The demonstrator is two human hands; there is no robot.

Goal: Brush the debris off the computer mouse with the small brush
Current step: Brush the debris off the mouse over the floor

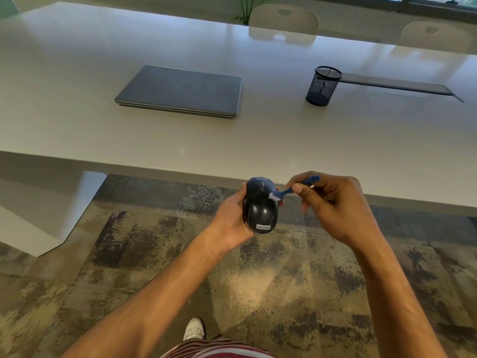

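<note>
I hold the mouse (260,206) in my left hand (231,220) before the table (258,140) edge, brush (286,191) touching it from two o'clock in my right hand (333,205). On the table, the laptop (180,90) lies at eleven o'clock, the cup (322,85) at one.

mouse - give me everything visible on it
The mouse is dark, navy-to-black with a glossy plastic-looking shell, a scroll wheel at its far end and a white Lenovo label at the near end. It is held in the air in front of the table edge, above the carpet, top up and lengthways away from the person. The left hand cups it from the left and beneath. The white bristles of the small blue brush, held by the right hand, rest on its upper right side. No debris is discernible.
</note>
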